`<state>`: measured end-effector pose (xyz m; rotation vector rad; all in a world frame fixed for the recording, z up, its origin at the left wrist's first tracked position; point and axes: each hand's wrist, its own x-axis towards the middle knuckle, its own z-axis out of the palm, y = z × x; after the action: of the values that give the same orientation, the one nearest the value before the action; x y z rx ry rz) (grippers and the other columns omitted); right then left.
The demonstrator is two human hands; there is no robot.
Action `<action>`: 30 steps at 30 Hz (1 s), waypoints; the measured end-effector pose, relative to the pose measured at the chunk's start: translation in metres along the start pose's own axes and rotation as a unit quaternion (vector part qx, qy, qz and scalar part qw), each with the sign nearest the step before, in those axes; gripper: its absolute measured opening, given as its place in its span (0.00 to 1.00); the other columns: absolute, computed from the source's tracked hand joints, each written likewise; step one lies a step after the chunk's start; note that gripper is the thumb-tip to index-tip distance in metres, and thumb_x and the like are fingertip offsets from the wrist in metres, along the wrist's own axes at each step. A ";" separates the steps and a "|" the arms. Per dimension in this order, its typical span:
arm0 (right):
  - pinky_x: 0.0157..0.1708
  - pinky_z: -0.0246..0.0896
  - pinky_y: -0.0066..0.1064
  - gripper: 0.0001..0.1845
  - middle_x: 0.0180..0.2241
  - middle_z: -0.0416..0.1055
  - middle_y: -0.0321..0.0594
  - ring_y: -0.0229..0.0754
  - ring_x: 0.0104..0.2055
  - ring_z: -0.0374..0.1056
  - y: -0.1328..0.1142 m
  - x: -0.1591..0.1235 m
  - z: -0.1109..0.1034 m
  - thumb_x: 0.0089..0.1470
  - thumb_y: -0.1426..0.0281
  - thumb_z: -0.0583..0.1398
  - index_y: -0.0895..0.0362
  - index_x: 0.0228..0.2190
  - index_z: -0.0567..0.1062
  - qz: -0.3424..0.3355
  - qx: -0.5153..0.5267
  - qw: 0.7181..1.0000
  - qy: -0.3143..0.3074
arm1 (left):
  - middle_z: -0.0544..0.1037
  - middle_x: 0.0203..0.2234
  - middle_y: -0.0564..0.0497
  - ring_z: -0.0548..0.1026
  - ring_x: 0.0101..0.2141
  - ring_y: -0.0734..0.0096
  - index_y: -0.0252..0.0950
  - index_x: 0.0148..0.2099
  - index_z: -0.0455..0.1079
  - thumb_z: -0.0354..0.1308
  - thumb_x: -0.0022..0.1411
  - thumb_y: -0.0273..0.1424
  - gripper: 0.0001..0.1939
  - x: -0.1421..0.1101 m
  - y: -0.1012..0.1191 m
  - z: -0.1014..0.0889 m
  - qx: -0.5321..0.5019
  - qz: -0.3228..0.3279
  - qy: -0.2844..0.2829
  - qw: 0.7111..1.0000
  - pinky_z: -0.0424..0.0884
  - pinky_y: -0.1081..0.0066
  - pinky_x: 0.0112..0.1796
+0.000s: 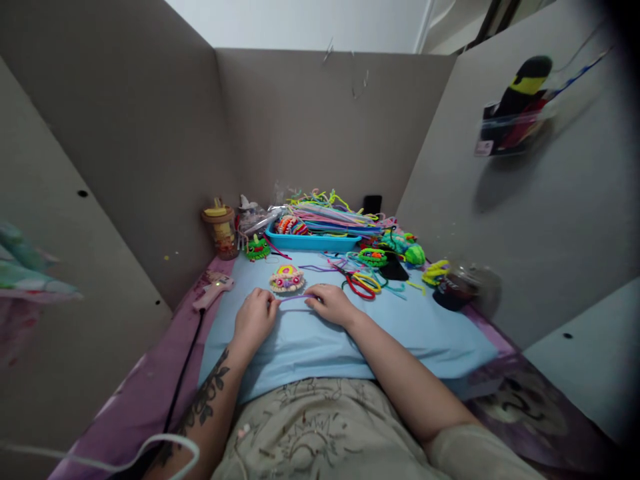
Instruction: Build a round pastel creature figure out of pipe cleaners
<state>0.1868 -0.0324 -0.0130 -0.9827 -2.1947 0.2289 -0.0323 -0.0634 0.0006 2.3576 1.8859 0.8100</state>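
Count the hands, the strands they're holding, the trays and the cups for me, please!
Bare hands: 2 (left hand, right hand)
Held strands: 1 (thin purple strand)
Trays: 1 (long blue plastic tray)
Cups: 2 (tall brown-lidded cup, dark clear-lidded cup)
Total: 6

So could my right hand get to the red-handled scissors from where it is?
Likely yes: the scissors lie close to your right hand and nothing bulky seems to block the way, though that hand is holding the purple strip.
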 end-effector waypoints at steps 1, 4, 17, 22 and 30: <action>0.35 0.62 0.31 0.06 0.31 0.76 0.40 0.42 0.33 0.71 0.001 0.000 0.001 0.53 0.73 0.59 0.55 0.34 0.76 -0.001 0.001 1.000 0.003 | 0.73 0.33 0.47 0.71 0.33 0.63 0.37 0.33 0.68 0.51 0.62 0.34 0.09 0.000 -0.002 -0.001 0.003 -0.003 0.002 1.000 0.65 0.67 0.34; 0.37 0.64 0.32 0.08 0.33 0.77 0.43 0.44 0.36 0.72 0.003 0.000 0.002 0.56 0.73 0.56 0.56 0.34 0.76 -0.009 0.008 1.000 0.015 | 0.73 0.32 0.47 0.71 0.32 0.62 0.37 0.32 0.68 0.52 0.62 0.34 0.08 0.000 -0.007 -0.001 0.011 -0.006 0.009 1.000 0.65 0.67 0.34; 0.34 0.63 0.30 0.09 0.26 0.74 0.39 0.40 0.31 0.68 -0.009 0.002 0.006 0.57 0.73 0.54 0.55 0.31 0.75 -0.080 0.022 0.996 -0.013 | 0.77 0.34 0.47 0.74 0.36 0.64 0.37 0.39 0.71 0.52 0.63 0.29 0.06 -0.003 0.030 0.016 -0.128 0.142 0.022 0.981 0.70 0.66 0.40; 0.35 0.63 0.32 0.08 0.29 0.73 0.39 0.40 0.31 0.67 -0.010 0.001 0.004 0.55 0.74 0.56 0.56 0.36 0.74 -0.068 0.025 0.997 0.017 | 0.77 0.31 0.48 0.74 0.33 0.65 0.37 0.36 0.72 0.53 0.62 0.28 0.06 -0.003 0.022 0.020 -0.125 0.125 0.030 0.984 0.70 0.68 0.37; 0.38 0.64 0.35 0.06 0.34 0.70 0.42 0.43 0.38 0.66 -0.010 0.002 0.003 0.56 0.72 0.57 0.53 0.33 0.74 -0.099 -0.032 0.990 0.099 | 0.76 0.31 0.46 0.73 0.34 0.63 0.37 0.36 0.72 0.52 0.62 0.27 0.08 -0.003 0.022 0.019 -0.123 0.116 0.035 0.985 0.69 0.65 0.38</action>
<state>0.1777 -0.0375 -0.0098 -0.7793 -2.1083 -0.0297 -0.0053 -0.0660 -0.0099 2.4458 1.4477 1.0879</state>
